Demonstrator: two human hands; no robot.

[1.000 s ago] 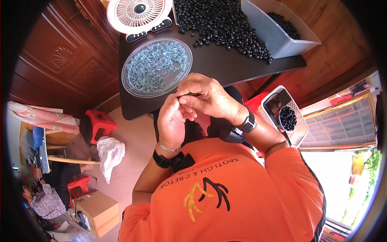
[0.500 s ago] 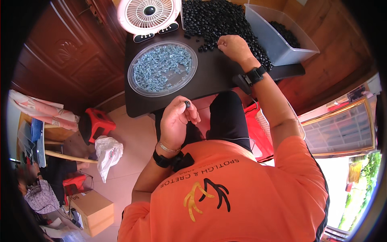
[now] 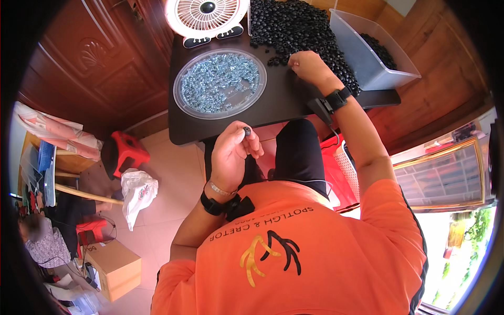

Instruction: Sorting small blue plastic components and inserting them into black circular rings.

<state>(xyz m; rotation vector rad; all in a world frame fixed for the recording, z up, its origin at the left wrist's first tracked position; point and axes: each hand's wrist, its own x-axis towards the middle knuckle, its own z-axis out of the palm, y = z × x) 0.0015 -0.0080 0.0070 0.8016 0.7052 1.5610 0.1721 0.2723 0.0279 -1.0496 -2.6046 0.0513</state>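
Observation:
My left hand (image 3: 233, 155) is raised over my lap, just in front of the black table (image 3: 286, 100), and pinches a small black ring piece (image 3: 246, 130) between thumb and forefinger. My right hand (image 3: 308, 66) is stretched out onto the table with its fingers curled down at the near edge of a heap of small black rings (image 3: 299, 26). Whether it grips one I cannot tell. A round clear tray (image 3: 220, 83) of small shiny metal parts lies on the table left of the heap.
A white desk fan (image 3: 206, 14) stands at the table's far edge. A clear plastic bin (image 3: 367, 58) with black rings sits at the right. A red basket (image 3: 344, 168) is under my right arm. A red stool (image 3: 126, 149), white bag and cardboard box (image 3: 113, 268) are on the floor left.
My hands were together over my lap a second ago. The right hand has since reached out to the black heap, while the left stays near my lap holding the black piece.

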